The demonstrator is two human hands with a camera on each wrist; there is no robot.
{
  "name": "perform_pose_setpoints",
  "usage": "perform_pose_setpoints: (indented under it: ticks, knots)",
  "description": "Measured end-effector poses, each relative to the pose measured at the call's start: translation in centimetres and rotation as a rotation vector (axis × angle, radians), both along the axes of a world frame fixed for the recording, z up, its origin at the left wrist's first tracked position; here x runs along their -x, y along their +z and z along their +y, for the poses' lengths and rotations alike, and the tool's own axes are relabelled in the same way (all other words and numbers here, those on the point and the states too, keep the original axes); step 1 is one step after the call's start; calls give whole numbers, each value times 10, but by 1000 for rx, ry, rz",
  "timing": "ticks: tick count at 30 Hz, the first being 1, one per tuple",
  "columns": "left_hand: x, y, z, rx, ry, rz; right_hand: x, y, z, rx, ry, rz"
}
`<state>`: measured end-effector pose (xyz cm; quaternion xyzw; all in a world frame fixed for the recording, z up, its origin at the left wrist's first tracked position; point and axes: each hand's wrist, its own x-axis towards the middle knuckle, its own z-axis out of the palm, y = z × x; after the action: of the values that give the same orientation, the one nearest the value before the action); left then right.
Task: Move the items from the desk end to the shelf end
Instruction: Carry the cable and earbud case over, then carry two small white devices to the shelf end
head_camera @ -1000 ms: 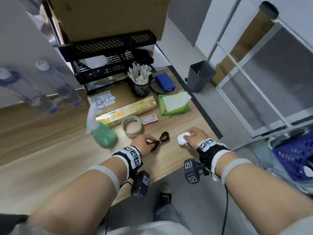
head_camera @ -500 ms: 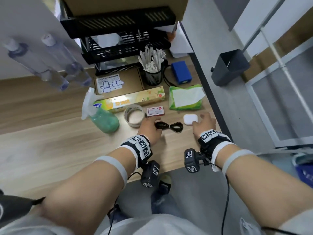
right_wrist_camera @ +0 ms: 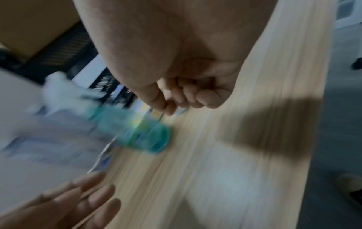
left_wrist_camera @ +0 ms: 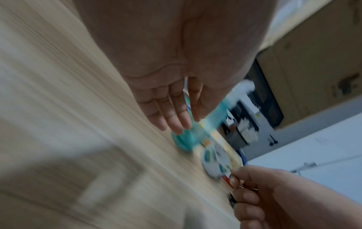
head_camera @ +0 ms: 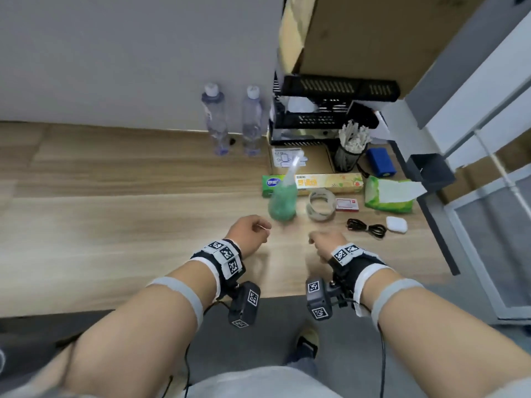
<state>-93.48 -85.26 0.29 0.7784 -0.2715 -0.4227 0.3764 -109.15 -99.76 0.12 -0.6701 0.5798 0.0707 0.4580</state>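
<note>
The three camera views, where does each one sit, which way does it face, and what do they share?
Head: on the forehead, facing down at the desk; both forearms, left hand, right hand.
Left wrist: under the left palm, looking along straight fingers toward the green spray bottle.
Right wrist: under the right palm, curled fingers.
Shared: the bottle, both hands.

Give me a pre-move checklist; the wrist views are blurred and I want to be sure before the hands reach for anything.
1. Left hand free: ok, fingers straight, holding nothing.
2. Right hand free: ok, fingers curled, nothing in them.
3. Black cable and white case released: ok, both lie on the desk, clear of the hands.
4. Spray bottle stable: ok, upright, just ahead of the left hand.
5. More items waiting at the far desk end: cannot tell, out of view.
</note>
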Motion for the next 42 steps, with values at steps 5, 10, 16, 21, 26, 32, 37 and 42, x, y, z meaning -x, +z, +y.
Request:
perform_pose_setpoints:
  ticks: [5,10,16,21,26,32,37,42]
  knots:
    - [-101,31,167,66,251,12,-129,31,152,-102,108,-187]
    - [-184,61,344,73,627,-17,-254,56,293,-205,327,-288]
    - [-243,85,503,117,962,-94,-375,86,429,-279,591,-331]
    - [-282,96,608,94,1125,-171,-463,101,529,-359,714,-379]
    - [-342,99,695,56,1245,-232,-554,90,618,-457,768,-406]
    - [-436,111,779,12,1349,-245,-669,85,701,-542,797,-385]
    - [-505,119,835,18,1456,-298,-745,95,752,-549,806,-405]
    - [-567,113,871,-8,1478,-293,-808,92,792,-546,803,-414]
